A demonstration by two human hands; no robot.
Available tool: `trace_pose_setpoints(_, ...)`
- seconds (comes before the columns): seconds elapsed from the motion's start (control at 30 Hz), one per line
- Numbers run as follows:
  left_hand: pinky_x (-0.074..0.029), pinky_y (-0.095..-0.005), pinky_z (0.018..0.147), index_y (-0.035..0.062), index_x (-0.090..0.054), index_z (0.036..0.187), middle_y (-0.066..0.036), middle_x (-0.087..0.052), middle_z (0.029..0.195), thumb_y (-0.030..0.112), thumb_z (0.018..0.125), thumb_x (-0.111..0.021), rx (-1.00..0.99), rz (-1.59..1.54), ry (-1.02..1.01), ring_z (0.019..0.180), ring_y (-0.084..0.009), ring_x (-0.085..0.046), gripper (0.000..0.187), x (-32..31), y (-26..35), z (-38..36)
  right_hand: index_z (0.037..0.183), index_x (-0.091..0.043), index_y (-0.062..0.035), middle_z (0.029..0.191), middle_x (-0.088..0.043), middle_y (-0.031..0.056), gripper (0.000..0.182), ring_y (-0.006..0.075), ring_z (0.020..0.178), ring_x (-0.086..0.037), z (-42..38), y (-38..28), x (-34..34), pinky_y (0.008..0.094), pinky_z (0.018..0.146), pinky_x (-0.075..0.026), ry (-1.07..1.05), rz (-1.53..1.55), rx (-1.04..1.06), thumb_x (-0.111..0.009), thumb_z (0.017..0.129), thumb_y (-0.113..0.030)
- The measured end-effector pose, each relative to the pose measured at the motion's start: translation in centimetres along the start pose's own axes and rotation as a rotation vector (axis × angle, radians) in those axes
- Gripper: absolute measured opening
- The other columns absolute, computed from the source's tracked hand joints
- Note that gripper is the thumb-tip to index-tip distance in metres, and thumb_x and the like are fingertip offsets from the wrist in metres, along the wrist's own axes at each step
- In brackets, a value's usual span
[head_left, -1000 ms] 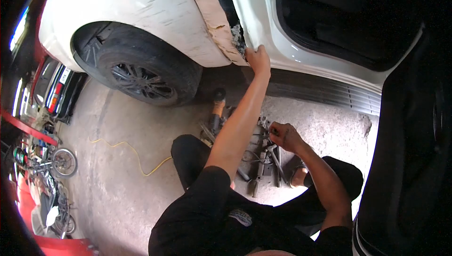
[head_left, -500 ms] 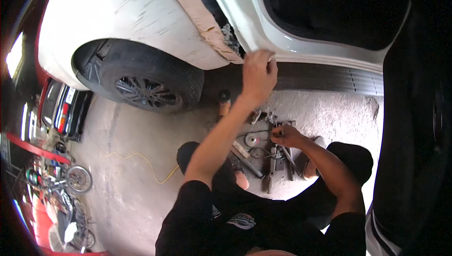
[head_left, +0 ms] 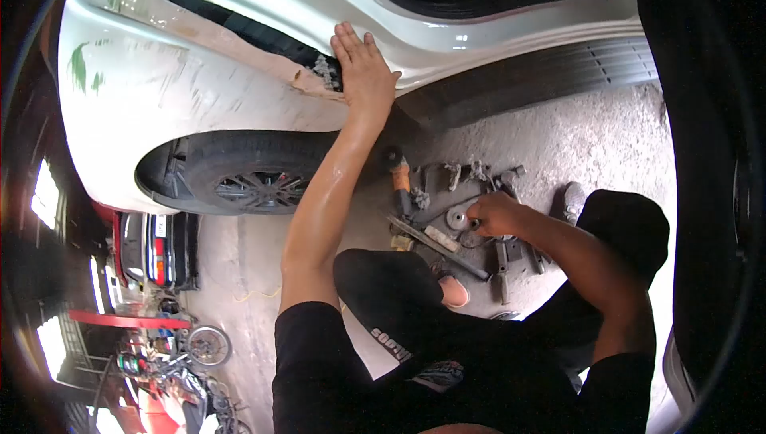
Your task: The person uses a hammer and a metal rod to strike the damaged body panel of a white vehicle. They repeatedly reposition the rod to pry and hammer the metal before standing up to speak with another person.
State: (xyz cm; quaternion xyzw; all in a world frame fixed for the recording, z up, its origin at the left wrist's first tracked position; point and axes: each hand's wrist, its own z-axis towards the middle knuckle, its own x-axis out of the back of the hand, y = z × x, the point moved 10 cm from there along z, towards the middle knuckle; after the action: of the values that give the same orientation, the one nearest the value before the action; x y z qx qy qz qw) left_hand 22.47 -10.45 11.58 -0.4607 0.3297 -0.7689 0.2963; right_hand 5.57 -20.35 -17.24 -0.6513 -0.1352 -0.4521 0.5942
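My left hand (head_left: 365, 71) lies flat with its fingers spread on the white door frame (head_left: 415, 55) of a car. Beside it runs the dark gap behind the scraped white fender (head_left: 159, 87), whose edge is pinkish and rough. Over the tools on the floor, my right hand (head_left: 488, 215) is closed round something small and dark that I cannot make out. Close by are a round disc (head_left: 457, 217), a pale block (head_left: 442, 238) and a long metal bar (head_left: 439, 247).
An orange and black power tool (head_left: 401, 183) lies on the concrete floor near the car's wheel (head_left: 259, 187). A black side step (head_left: 542, 75) runs below the door frame. Parked motorcycles (head_left: 207, 346) and a dark car (head_left: 163, 250) stand at the left.
My left hand has moved left along the body edge and its fingers have spread flat. The view has shifted, showing more of the fender. My right hand stays closed over the tools.
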Motion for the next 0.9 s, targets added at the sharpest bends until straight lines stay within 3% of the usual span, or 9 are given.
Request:
trace_pose_setpoints(0.07,-0.011,-0.0623,0.120,-0.0029,-0.047,0.147,-0.042,-0.028,0.153,0.057,0.088,-0.064,-0.021,0.024,0.001,0.147,-0.0535,-0.021,0.085,0.0,0.2,-0.1,0.097,-0.071,-0.0170,0.088,-0.066,0.0115,0.034,0.0360,0.087,-0.066,-0.2,0.3,-0.1,0.0469,0.074,-0.052,0.100,-0.076,0.082,-0.079,0.071,-0.037)
trace_pose_setpoints(0.2,-0.013,-0.0626,0.120,-0.0036,-0.047,0.147,-0.041,-0.029,0.154,0.055,0.090,-0.063,-0.044,0.049,-0.008,0.147,-0.0532,-0.022,0.083,0.2,1.0,-0.6,0.097,-0.071,-0.0168,0.088,-0.066,0.0111,0.035,0.0351,0.087,-0.066,-0.3,0.7,0.3,0.0476,0.075,-0.052,0.066,-0.055,0.020,-0.080,0.070,-0.037)
trace_pose_setpoints(0.27,-0.012,-0.0620,0.121,-0.0018,-0.047,0.147,-0.038,-0.029,0.156,0.055,0.090,-0.063,-0.081,0.045,-0.044,0.148,-0.0522,-0.022,0.082,-0.8,2.9,-1.2,0.098,-0.070,-0.0075,0.092,-0.067,0.0185,0.036,0.0406,0.091,-0.067,-0.5,0.7,0.7,0.0512,0.080,-0.053,0.060,0.054,0.023,-0.073,0.072,-0.032)
trace_pose_setpoints(0.33,-0.013,-0.0603,0.121,-0.0012,-0.049,0.147,-0.035,-0.029,0.157,0.053,0.088,-0.065,-0.197,0.043,-0.087,0.148,-0.0501,-0.024,0.081,-3.2,6.8,-3.0,0.098,-0.070,-0.0077,0.092,-0.068,0.0183,0.036,0.0404,0.091,-0.068,-0.5,0.8,0.5,0.0509,0.081,-0.054,0.088,0.040,0.041,-0.073,0.073,-0.033)
trace_pose_setpoints(0.4,-0.013,-0.0594,0.122,-0.0014,-0.050,0.145,-0.032,-0.030,0.158,0.049,0.089,-0.067,-0.345,-0.141,-0.281,0.147,-0.0489,-0.027,0.077,-6.5,11.8,-6.1,0.099,-0.070,-0.0079,0.092,-0.069,0.0181,0.036,0.0402,0.091,-0.068,-0.7,0.3,1.0,0.0506,0.082,-0.054,0.118,0.029,0.050,-0.073,0.073,-0.033)
trace_pose_setpoints(0.47,-0.015,-0.0603,0.121,0.0028,-0.051,0.145,-0.032,-0.030,0.157,0.048,0.089,-0.066,-0.336,-0.263,-0.262,0.147,-0.0496,-0.027,0.073,-7.7,14.1,-7.7,0.101,-0.071,-0.0084,0.094,-0.071,0.0188,0.036,0.0396,0.093,-0.069,-0.2,0.1,0.8,0.0497,0.083,-0.055,-0.133,-0.090,-0.080,-0.072,0.076,-0.034)
trace_pose_setpoints(0.57,-0.020,-0.0613,0.119,0.0088,-0.055,0.142,-0.029,-0.032,0.157,0.046,0.091,-0.065,-0.337,-0.516,-0.334,0.146,-0.0480,-0.029,0.064,-9.0,16.3,-10.1,0.102,-0.072,-0.0078,0.095,-0.071,0.0190,0.036,0.0387,0.094,-0.070,0.1,-0.1,1.0,0.0498,0.084,-0.055,-0.220,-0.102,-0.152,-0.071,0.079,-0.035)
trace_pose_setpoints(0.7,-0.035,-0.0578,0.113,0.0097,-0.057,0.139,-0.023,-0.038,0.156,0.039,0.095,-0.062,-0.462,-0.806,-0.426,0.142,-0.0427,-0.039,0.052,-6.8,16.4,-11.7,0.103,-0.072,-0.0078,0.097,-0.072,0.0186,0.035,0.0375,0.096,-0.070,1.1,-0.6,1.8,0.0497,0.084,-0.055,-0.219,-0.143,-0.152,-0.069,0.082,-0.036)
trace_pose_setpoints(0.9,-0.046,-0.0543,0.105,0.0091,-0.046,0.146,-0.024,-0.052,0.144,0.041,0.101,-0.053,-0.417,-1.376,-0.399,0.126,-0.0459,-0.055,0.056,-4.1,13.7,-13.5,0.107,-0.073,-0.0099,0.102,-0.073,0.0169,0.036,0.0363,0.100,-0.070,1.4,-0.6,2.3,0.0485,0.086,-0.055,-0.252,-0.193,-0.187,-0.069,0.084,-0.037)
